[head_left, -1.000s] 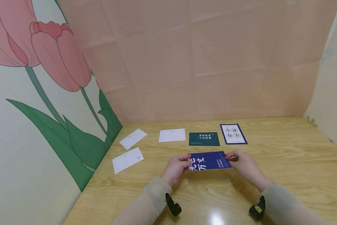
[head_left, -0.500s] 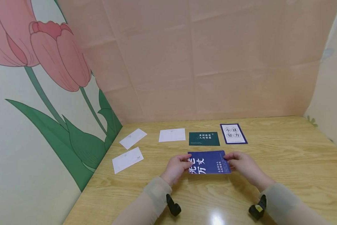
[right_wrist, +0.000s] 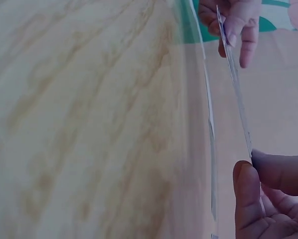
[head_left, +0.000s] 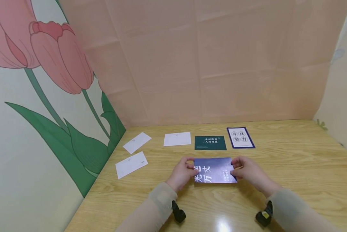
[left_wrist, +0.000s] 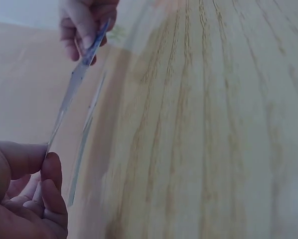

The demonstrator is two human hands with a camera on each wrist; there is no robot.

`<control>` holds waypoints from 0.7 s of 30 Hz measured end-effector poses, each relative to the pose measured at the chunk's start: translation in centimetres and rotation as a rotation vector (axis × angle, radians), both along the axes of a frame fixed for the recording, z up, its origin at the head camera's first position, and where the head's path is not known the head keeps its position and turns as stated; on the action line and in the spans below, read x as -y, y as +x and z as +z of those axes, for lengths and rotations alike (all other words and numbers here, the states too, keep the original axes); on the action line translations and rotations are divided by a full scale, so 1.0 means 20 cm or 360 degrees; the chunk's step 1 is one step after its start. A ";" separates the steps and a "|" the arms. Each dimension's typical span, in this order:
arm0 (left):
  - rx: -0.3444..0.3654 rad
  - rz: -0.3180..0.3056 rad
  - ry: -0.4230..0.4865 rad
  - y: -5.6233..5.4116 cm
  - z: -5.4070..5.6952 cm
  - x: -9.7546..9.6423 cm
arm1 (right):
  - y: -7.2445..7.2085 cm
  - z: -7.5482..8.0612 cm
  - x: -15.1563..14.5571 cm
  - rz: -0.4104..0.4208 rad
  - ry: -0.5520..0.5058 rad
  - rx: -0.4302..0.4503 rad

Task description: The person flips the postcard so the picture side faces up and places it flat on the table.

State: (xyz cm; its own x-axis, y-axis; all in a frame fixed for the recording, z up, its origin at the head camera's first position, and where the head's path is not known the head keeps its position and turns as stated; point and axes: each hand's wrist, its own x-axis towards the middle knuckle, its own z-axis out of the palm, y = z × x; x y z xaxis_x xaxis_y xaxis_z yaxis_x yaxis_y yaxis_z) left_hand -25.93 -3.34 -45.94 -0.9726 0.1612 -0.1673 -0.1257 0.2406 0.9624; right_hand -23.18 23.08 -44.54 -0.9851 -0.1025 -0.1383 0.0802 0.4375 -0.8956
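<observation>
A blue postcard [head_left: 215,170] with white characters is held above the table between both hands. At its left edge my left hand [head_left: 181,174] pinches it between thumb and fingers. The opposite edge is pinched by my right hand [head_left: 251,173]. Both wrist views show the postcard [left_wrist: 72,92] nearly edge-on, clear of the tabletop, with a thumb and fingers at each end. Behind it on the table lie a dark green postcard [head_left: 210,143] and a white postcard with a blue border [head_left: 240,138].
A blank-looking white card [head_left: 177,139] lies left of the green one. Two more white cards, a far one [head_left: 137,142] and a nearer one [head_left: 131,165], lie at the table's left side. A pinkish sheet [head_left: 208,64] rises behind the wooden table [head_left: 301,161].
The blue postcard has tipped so that its printed face shows more fully and now catches a bright sheen. Both hands stay at its two ends. The other cards have not moved.
</observation>
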 end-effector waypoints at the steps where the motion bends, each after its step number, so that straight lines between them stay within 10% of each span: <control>1: -0.0002 -0.0001 -0.0028 0.00 0.00 0.00 | 0.00 0.00 0.00 0.0003 0.0004 0.0009; 21: 0.0100 -0.0227 -0.0339 0.00 0.01 0.02 | -0.04 0.00 0.00 0.0139 0.0322 0.0208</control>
State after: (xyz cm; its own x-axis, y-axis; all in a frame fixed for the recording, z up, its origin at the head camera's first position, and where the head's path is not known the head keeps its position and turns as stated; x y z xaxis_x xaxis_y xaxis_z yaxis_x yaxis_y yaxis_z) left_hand -25.93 -3.77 -45.72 -0.9292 0.2507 -0.2716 -0.1340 0.4563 0.8797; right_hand -24.06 23.03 -44.56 -0.9461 -0.1437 -0.2902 0.1436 0.6170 -0.7738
